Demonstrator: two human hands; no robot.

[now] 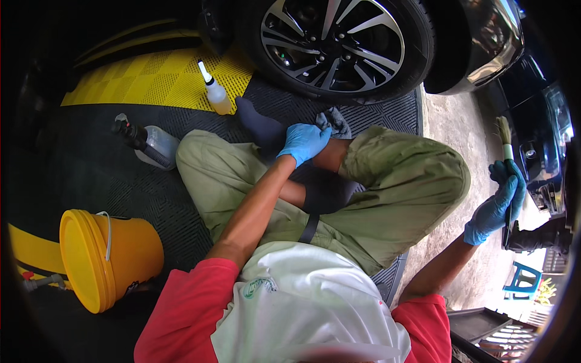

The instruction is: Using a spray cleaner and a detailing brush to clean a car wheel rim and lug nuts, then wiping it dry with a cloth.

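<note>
My right hand (492,208), in a blue glove, is raised out to the right and grips a detailing brush (507,152) with pale bristles pointing up. My left hand (305,141), also gloved in blue, rests low over my crossed legs, by the ankle. Its fingers are curled, and their undersides are hidden. Just beyond it, a crumpled grey cloth (335,123) lies near the foot of the car wheel (333,50). The wheel has a black tyre and a black and silver alloy rim. Both knees are bent out in olive trousers.
To the left stand a small bottle (219,97) with a white nozzle, a pump sprayer (161,145) and a lidded yellow bucket (131,254) with a wire handle. A grey pipe valve (43,283) is beside the bucket. Black ribbed floor tiles (140,199) meet concrete (442,227) at right.
</note>
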